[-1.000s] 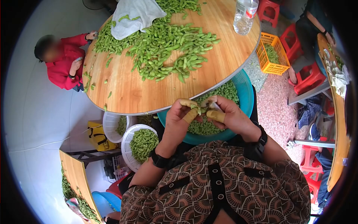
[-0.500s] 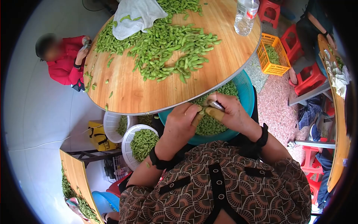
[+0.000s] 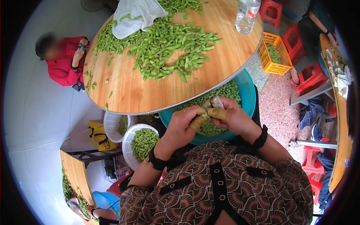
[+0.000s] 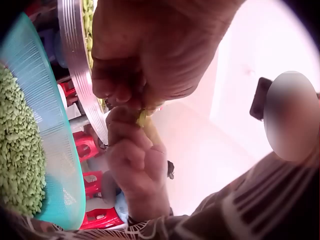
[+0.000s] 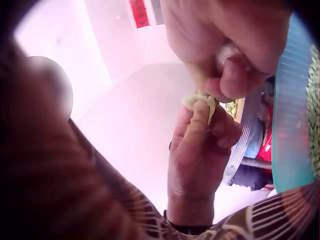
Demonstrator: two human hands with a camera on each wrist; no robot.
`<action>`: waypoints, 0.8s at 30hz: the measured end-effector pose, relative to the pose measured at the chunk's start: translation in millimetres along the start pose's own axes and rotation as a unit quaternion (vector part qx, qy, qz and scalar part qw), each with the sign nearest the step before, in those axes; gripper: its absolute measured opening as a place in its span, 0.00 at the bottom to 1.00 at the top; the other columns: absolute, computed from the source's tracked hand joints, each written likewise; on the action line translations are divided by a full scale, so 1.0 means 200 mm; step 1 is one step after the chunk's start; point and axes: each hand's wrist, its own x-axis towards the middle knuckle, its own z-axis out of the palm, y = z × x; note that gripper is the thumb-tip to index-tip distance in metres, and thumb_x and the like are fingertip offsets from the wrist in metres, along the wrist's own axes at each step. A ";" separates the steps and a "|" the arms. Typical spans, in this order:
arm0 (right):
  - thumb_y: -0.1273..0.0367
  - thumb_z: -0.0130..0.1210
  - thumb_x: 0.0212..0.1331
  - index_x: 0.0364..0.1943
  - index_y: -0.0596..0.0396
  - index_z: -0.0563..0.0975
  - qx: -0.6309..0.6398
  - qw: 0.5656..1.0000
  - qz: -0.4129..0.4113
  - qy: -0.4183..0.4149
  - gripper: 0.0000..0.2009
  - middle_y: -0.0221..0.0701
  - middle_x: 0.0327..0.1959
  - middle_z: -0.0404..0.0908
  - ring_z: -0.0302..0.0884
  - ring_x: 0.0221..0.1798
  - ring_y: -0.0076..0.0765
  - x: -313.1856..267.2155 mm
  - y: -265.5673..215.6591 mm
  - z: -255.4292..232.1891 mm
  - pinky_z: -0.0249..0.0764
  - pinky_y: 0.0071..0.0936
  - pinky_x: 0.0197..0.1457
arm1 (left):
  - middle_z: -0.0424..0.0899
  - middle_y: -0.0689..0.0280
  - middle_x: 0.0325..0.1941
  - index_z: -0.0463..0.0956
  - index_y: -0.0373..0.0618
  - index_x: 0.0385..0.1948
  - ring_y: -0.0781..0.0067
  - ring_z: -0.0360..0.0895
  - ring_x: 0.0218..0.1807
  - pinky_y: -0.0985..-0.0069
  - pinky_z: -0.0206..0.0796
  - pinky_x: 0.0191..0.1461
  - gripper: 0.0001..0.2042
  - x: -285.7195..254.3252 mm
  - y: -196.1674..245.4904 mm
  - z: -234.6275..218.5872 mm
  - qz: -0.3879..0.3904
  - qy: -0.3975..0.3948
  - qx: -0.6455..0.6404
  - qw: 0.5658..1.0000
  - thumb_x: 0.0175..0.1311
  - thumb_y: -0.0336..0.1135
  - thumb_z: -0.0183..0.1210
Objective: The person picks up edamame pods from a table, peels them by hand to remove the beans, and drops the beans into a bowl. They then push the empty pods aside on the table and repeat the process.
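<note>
Over the turquoise basket (image 3: 245, 93) of shelled green beans, my two hands meet fingertip to fingertip. The left hand (image 3: 183, 124) pinches a green bean pod (image 5: 210, 108) between thumb and fingers; the pod shows split in the right wrist view. The right hand (image 3: 239, 118) curls round a small shiny, whitish, tube-like thing (image 3: 216, 101), whose kind I cannot tell. Its thumb presses close to the pod in the left wrist view. Both thumbs wear yellowish covers.
A wooden round table (image 3: 123, 88) carries heaped bean pods (image 3: 165, 48), a grey cloth (image 3: 137, 17) and a water bottle (image 3: 246, 17). White baskets (image 3: 129, 150) stand lower left. A yellow crate (image 3: 276, 69) is on the floor at right. A person in red (image 3: 65, 62) sits at left.
A pale green opened pod showed between my fingers a second ago. My hands then drew together, the left turning knuckles up, and now the thumbs meet again over the basket.
</note>
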 end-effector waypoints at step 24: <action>0.72 0.52 0.64 0.36 0.53 0.73 0.060 0.998 -0.006 -0.016 0.01 0.25 0.24 0.73 0.63 0.21 0.16 0.03 -0.02 0.01 0.56 0.15 0.20 | 0.79 0.53 0.33 0.73 0.37 0.40 0.50 0.79 0.33 0.66 0.71 0.34 0.12 0.02 0.04 0.01 0.045 0.076 0.153 0.984 0.52 0.20 0.59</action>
